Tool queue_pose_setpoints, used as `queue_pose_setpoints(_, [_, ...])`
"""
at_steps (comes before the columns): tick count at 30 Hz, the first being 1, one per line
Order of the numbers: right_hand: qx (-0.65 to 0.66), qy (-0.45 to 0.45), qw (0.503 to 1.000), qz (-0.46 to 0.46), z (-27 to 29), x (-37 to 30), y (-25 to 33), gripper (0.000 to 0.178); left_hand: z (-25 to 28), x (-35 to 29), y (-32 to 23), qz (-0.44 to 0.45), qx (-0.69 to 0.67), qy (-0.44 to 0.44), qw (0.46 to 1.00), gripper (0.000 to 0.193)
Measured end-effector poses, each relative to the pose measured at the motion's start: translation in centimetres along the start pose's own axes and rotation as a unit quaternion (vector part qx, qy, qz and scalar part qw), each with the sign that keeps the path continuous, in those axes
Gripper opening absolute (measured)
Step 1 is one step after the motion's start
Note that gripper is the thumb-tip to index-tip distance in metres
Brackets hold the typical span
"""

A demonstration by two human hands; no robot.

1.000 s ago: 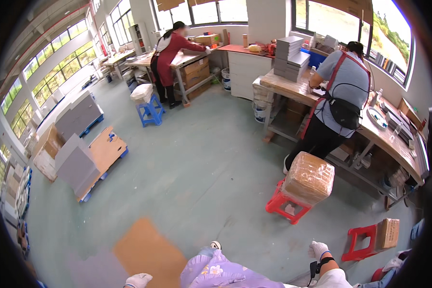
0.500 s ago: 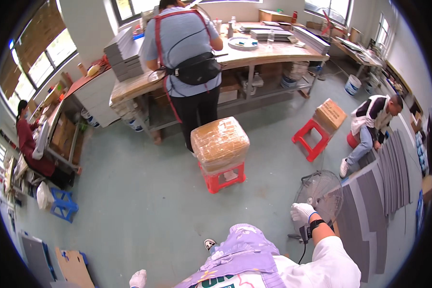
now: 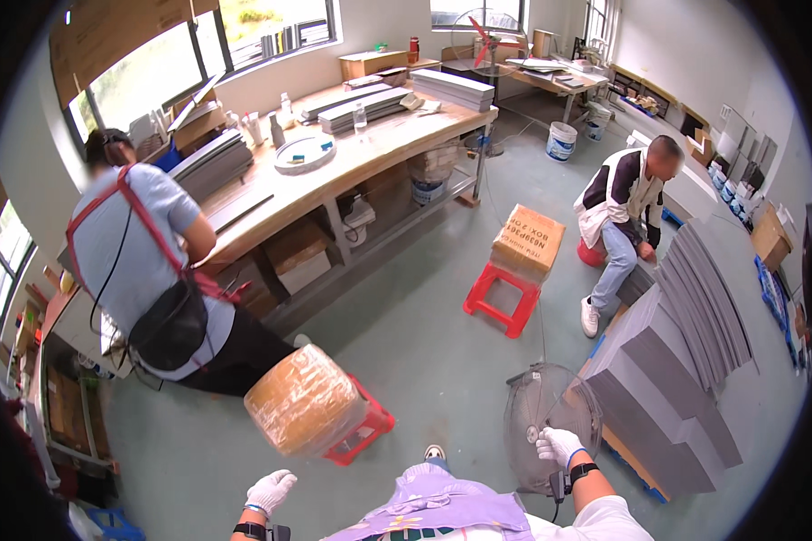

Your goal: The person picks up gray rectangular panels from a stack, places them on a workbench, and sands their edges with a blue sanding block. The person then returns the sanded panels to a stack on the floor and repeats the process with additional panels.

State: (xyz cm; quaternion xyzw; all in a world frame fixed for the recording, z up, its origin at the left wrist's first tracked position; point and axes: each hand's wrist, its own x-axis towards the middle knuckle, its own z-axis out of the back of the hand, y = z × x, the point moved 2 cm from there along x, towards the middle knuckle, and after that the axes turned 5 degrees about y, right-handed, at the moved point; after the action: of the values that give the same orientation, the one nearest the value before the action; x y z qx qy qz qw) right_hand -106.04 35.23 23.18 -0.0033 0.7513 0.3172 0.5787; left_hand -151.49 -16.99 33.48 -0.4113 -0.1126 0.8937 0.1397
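Observation:
My left hand (image 3: 271, 492), in a white knitted glove, hovers low in front of me with its fingers loosely bent and apart, holding nothing. It is nearest to a film-wrapped brown cardboard box (image 3: 302, 403), which rests tilted in view on a red plastic stool (image 3: 364, 426). My right hand (image 3: 559, 447), gloved too, overlaps a floor fan (image 3: 539, 401) with a round wire guard. Its fingers are curled in, and nothing shows in them. Whether it touches the fan I cannot tell. Dark bands circle both wrists.
Tall stacks of grey sheets (image 3: 650, 397) stand at the right. Another carton (image 3: 528, 242) sits on a red stool (image 3: 503, 305). A seated person (image 3: 618, 203) works near the sheets. Another person (image 3: 153, 252) stands at the long workbench (image 3: 388, 144) on the left.
My view has turned right and moved forward, so the bench, wrapped box and standing person appear farther left. My left hand has come up into fuller view. My right hand is still by the fan.

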Motion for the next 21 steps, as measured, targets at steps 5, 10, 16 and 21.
queue_pose_setpoints(5, [-0.044, -0.064, 0.996, 0.045, 1.1, 4.1, 11.3, 0.024, 2.5, 9.9, -11.6, -0.064, 0.016, 0.063, 0.996, 0.056])
queue_pose_setpoints(10, [0.008, -0.031, 0.995, 0.097, -2.2, 10.7, 23.3, 0.021, 7.4, 18.5, -21.4, -0.123, 0.061, 0.085, 0.987, 0.057])
queue_pose_setpoints(16, [0.054, -0.045, 0.992, 0.105, -4.8, 18.6, 38.0, 0.015, 18.5, 33.0, -37.1, -0.157, 0.014, 0.091, 0.983, 0.042])
queue_pose_setpoints(21, [0.064, -0.132, 0.985, 0.093, -4.8, 20.5, 47.4, 0.019, 28.5, 42.8, -54.1, -0.210, 0.007, 0.070, 0.975, 0.049])
